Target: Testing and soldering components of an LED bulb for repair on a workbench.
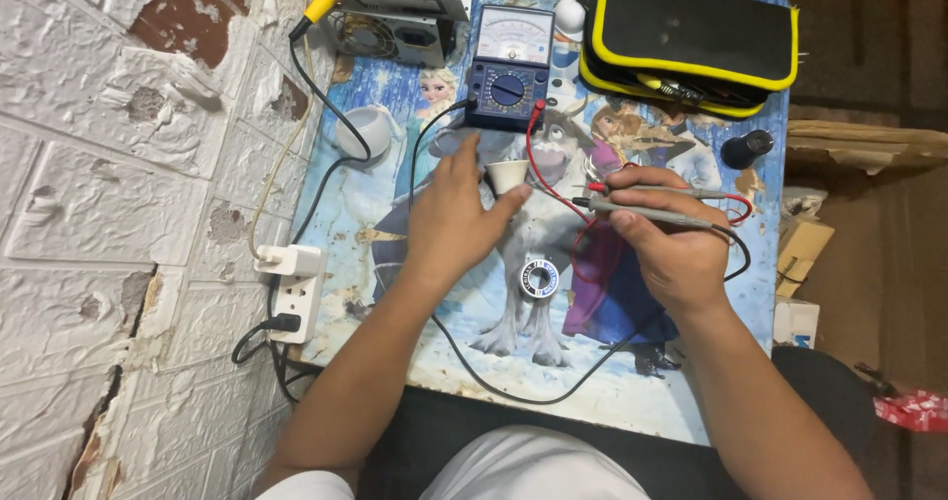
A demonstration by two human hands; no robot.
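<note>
On cartoon-printed table (pixel 691 382): left hand (pixel 449 219) pinched small white bulb base (pixel 509 176) near table centre, below analogue multimeter (pixel 509 71). Right hand (pixel 671 238) gripped both probes (pixel 642 209), tips toward base. Judgement: steady base firmly, keep tips apart, touch separate contacts, watch needle.

The left hand (pixel 456 214) covers part of the white cup (pixel 509 176) (its contents too small to tell).
</note>
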